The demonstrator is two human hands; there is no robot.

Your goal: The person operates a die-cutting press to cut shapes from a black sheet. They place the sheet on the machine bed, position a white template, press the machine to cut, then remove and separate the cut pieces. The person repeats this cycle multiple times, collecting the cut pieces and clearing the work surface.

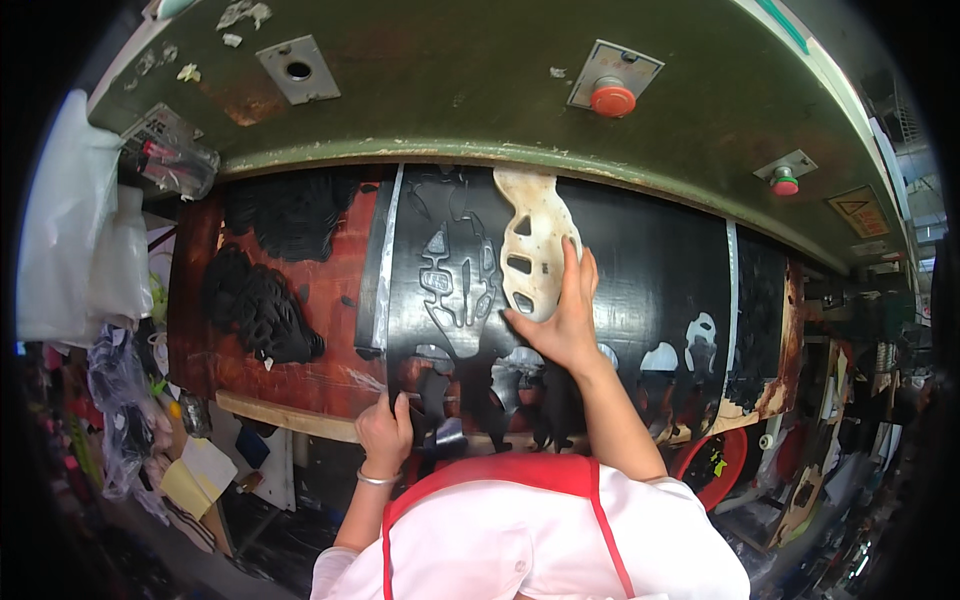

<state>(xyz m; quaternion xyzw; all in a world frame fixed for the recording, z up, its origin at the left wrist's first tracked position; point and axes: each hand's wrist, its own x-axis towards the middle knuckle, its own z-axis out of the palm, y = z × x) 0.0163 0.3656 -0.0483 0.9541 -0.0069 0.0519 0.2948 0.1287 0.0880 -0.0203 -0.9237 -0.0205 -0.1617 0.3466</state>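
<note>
Cream sole-shaped template [536, 240] lay flat on the black sheet [650, 260] over the bench [340, 290], a bit above frame centre. Long axis ran nearly 12 to 6 o'clock; broad rounded end pointed to 6, other end to 12. 3 openings sat in a row along its 9 o'clock side.

Right hand [568, 328] was on the template's 4 to 5 o'clock edge, thumb and fingers spread apart, touching it. Left hand [384, 436] was at 7 o'clock, near the bench's front edge, fingers curled; couldn't tell if they were clamped on anything.

In the way: green machine beam [450, 100] hid the template's 12 o'clock tip, and the right hand covered part of its lower edge. Around it: embossed sole shape [455, 275] just beside at 9 o'clock, black cut pieces [265, 310] farther at 9, red button [612, 98] at 1, red basin [738, 470] at 4 to 5.
</note>
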